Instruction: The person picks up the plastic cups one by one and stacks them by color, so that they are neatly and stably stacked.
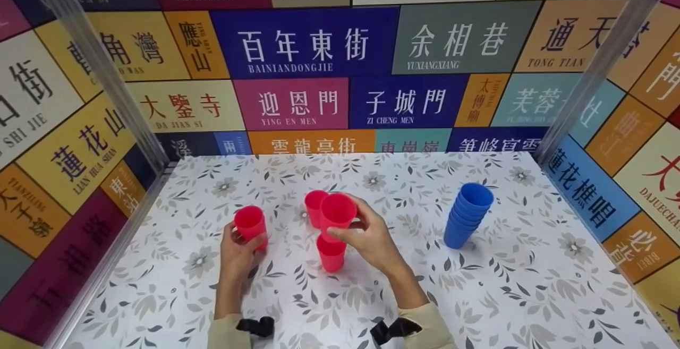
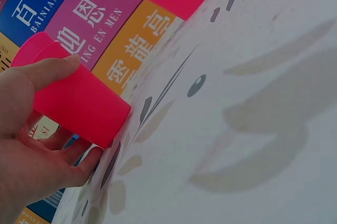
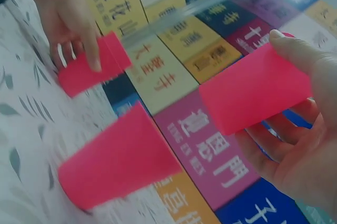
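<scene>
My left hand (image 1: 237, 253) grips a red plastic cup (image 1: 249, 220), thumb on the near side and fingers round the far side. A second rim line shows near its top in the left wrist view, and its base (image 2: 118, 126) is right at the tabletop. My right hand (image 1: 374, 235) holds another red cup (image 3: 258, 87) by its sides, mouth up, raised over the table. Below it in the head view is an upright red cup (image 1: 331, 256). One more red cup (image 1: 314, 208) shows just behind, partly hidden by the raised one.
A nested stack of several blue cups (image 1: 467, 216) stands on the right of the table. The white tabletop (image 1: 175, 296) has a leaf-and-flower print. Walls with colourful sign panels (image 1: 303, 41) enclose the back and sides, with clear corner posts (image 1: 579, 62).
</scene>
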The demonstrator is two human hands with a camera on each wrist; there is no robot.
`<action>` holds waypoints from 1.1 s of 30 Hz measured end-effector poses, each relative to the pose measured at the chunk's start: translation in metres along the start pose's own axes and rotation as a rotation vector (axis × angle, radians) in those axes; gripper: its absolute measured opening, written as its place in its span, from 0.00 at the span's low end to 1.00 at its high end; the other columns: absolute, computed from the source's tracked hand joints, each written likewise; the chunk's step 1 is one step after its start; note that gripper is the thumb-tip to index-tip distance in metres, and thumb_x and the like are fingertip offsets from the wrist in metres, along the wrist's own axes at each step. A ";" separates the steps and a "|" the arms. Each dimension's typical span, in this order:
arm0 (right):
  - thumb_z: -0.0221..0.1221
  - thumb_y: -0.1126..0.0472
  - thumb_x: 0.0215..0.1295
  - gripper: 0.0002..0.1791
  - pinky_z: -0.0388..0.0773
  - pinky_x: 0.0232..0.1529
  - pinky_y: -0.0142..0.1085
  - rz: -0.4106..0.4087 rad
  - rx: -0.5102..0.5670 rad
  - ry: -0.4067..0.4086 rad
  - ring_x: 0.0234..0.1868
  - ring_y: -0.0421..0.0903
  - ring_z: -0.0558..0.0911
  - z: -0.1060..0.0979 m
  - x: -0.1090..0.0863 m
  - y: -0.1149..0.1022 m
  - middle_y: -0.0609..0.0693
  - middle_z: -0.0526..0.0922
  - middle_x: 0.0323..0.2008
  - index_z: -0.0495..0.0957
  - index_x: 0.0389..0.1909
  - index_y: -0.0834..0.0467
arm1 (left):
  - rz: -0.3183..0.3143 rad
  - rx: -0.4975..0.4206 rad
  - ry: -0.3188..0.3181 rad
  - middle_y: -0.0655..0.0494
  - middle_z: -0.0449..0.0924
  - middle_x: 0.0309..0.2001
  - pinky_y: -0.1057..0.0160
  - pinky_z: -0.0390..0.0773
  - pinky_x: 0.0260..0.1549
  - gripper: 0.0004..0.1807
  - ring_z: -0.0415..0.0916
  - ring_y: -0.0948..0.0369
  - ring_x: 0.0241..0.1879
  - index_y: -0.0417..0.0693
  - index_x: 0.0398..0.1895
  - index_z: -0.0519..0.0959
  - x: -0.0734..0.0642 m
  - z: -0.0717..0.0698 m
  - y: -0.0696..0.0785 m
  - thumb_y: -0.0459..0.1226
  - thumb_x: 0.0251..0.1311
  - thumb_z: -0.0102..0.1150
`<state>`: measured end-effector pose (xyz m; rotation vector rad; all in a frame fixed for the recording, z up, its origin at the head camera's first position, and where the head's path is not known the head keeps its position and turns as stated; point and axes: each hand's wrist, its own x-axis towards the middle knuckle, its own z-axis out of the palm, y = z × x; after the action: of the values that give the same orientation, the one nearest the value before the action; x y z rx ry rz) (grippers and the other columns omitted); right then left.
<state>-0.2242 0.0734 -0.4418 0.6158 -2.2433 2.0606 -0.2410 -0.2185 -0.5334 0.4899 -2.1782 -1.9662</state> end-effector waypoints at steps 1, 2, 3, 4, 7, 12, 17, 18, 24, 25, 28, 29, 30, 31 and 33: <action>0.71 0.59 0.58 0.36 0.81 0.53 0.39 0.000 0.001 -0.014 0.55 0.50 0.78 0.005 -0.001 -0.001 0.52 0.80 0.58 0.70 0.68 0.53 | -0.006 -0.001 -0.001 0.39 0.66 0.69 0.46 0.67 0.70 0.39 0.66 0.44 0.67 0.44 0.72 0.57 0.000 0.000 -0.001 0.29 0.59 0.64; 0.71 0.59 0.57 0.36 0.81 0.53 0.38 0.002 0.003 -0.028 0.55 0.50 0.78 0.010 -0.001 -0.003 0.52 0.80 0.58 0.70 0.68 0.53 | -0.009 -0.004 -0.004 0.40 0.66 0.69 0.46 0.67 0.70 0.39 0.66 0.44 0.67 0.44 0.72 0.57 -0.001 0.000 -0.001 0.29 0.59 0.64; 0.71 0.59 0.57 0.37 0.81 0.53 0.38 0.005 0.014 -0.049 0.55 0.50 0.79 0.015 -0.002 -0.004 0.53 0.80 0.57 0.70 0.68 0.53 | -0.014 -0.003 -0.005 0.40 0.66 0.69 0.46 0.68 0.70 0.39 0.65 0.44 0.67 0.45 0.73 0.57 -0.001 0.000 -0.001 0.29 0.59 0.64; 0.71 0.58 0.57 0.37 0.82 0.53 0.38 0.006 0.021 -0.069 0.54 0.50 0.79 0.019 -0.002 -0.004 0.53 0.80 0.57 0.70 0.68 0.53 | -0.018 -0.003 -0.003 0.40 0.65 0.69 0.46 0.68 0.70 0.40 0.65 0.44 0.67 0.45 0.73 0.57 -0.002 -0.001 -0.002 0.30 0.59 0.64; 0.72 0.58 0.57 0.38 0.84 0.51 0.37 0.010 0.045 -0.132 0.52 0.48 0.81 0.030 0.000 -0.007 0.55 0.80 0.56 0.69 0.69 0.54 | -0.025 -0.002 0.006 0.40 0.65 0.70 0.46 0.69 0.69 0.39 0.65 0.44 0.68 0.45 0.73 0.57 -0.003 -0.002 -0.001 0.30 0.60 0.64; 0.70 0.57 0.59 0.38 0.84 0.49 0.37 -0.003 0.112 -0.168 0.51 0.48 0.81 0.039 0.010 -0.014 0.59 0.78 0.57 0.68 0.69 0.57 | -0.033 0.000 0.027 0.39 0.65 0.70 0.46 0.71 0.68 0.39 0.65 0.44 0.68 0.45 0.73 0.57 -0.003 -0.001 -0.002 0.29 0.60 0.63; 0.70 0.56 0.59 0.38 0.83 0.50 0.36 -0.005 0.171 -0.143 0.51 0.47 0.81 0.045 0.025 -0.026 0.59 0.79 0.57 0.68 0.69 0.59 | -0.053 -0.001 0.036 0.41 0.64 0.70 0.46 0.71 0.68 0.39 0.64 0.44 0.69 0.46 0.73 0.57 -0.002 0.000 -0.003 0.29 0.60 0.63; 0.70 0.55 0.59 0.37 0.83 0.50 0.36 0.001 0.184 -0.140 0.51 0.46 0.81 0.047 0.028 -0.028 0.58 0.80 0.56 0.68 0.69 0.58 | -0.057 -0.001 0.036 0.41 0.64 0.70 0.47 0.71 0.68 0.39 0.63 0.44 0.69 0.47 0.73 0.57 -0.002 0.000 -0.003 0.29 0.60 0.63; 0.67 0.57 0.62 0.36 0.83 0.53 0.35 -0.002 0.320 -0.158 0.54 0.47 0.80 0.062 0.047 -0.042 0.57 0.78 0.59 0.65 0.70 0.57 | -0.042 0.002 0.031 0.41 0.65 0.70 0.46 0.70 0.68 0.40 0.64 0.44 0.68 0.47 0.73 0.57 -0.003 0.000 -0.001 0.30 0.59 0.65; 0.66 0.58 0.63 0.36 0.83 0.54 0.36 -0.011 0.330 -0.163 0.55 0.47 0.80 0.064 0.050 -0.044 0.57 0.77 0.60 0.64 0.71 0.57 | -0.039 0.001 0.029 0.41 0.65 0.70 0.46 0.71 0.68 0.40 0.65 0.44 0.68 0.47 0.73 0.57 -0.003 0.001 -0.001 0.31 0.59 0.65; 0.65 0.61 0.63 0.37 0.84 0.54 0.38 -0.040 0.318 -0.174 0.57 0.47 0.80 0.070 0.062 -0.048 0.58 0.76 0.62 0.62 0.72 0.58 | -0.038 -0.014 0.017 0.43 0.66 0.69 0.47 0.72 0.67 0.39 0.66 0.46 0.67 0.48 0.72 0.58 -0.002 0.001 0.001 0.31 0.60 0.65; 0.65 0.62 0.63 0.38 0.84 0.53 0.38 -0.044 0.303 -0.176 0.57 0.48 0.80 0.072 0.066 -0.049 0.58 0.76 0.63 0.62 0.73 0.58 | -0.039 -0.015 0.015 0.43 0.66 0.69 0.47 0.72 0.67 0.39 0.66 0.46 0.67 0.48 0.72 0.58 -0.002 0.001 0.002 0.32 0.60 0.65; 0.65 0.62 0.63 0.38 0.84 0.53 0.39 -0.046 0.286 -0.179 0.58 0.48 0.80 0.074 0.070 -0.050 0.58 0.76 0.63 0.62 0.73 0.57 | -0.041 -0.017 0.013 0.43 0.67 0.69 0.47 0.72 0.67 0.39 0.66 0.46 0.67 0.48 0.72 0.58 -0.001 0.001 0.002 0.32 0.60 0.65; 0.65 0.63 0.63 0.38 0.84 0.53 0.39 -0.043 0.271 -0.181 0.58 0.47 0.80 0.076 0.074 -0.051 0.58 0.76 0.63 0.62 0.73 0.57 | -0.046 -0.021 0.012 0.43 0.66 0.69 0.46 0.73 0.67 0.39 0.66 0.46 0.67 0.49 0.72 0.58 -0.001 0.001 0.003 0.32 0.60 0.65; 0.65 0.63 0.63 0.37 0.84 0.54 0.39 -0.027 0.257 -0.182 0.59 0.47 0.79 0.079 0.081 -0.054 0.57 0.76 0.63 0.63 0.72 0.55 | -0.059 -0.021 0.010 0.43 0.66 0.69 0.46 0.73 0.66 0.39 0.66 0.46 0.68 0.49 0.73 0.57 0.000 0.002 0.003 0.32 0.60 0.65</action>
<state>-0.2636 -0.0267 -0.3772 0.8776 -2.0549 2.3903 -0.2421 -0.2165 -0.5302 0.5655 -2.1593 -2.0096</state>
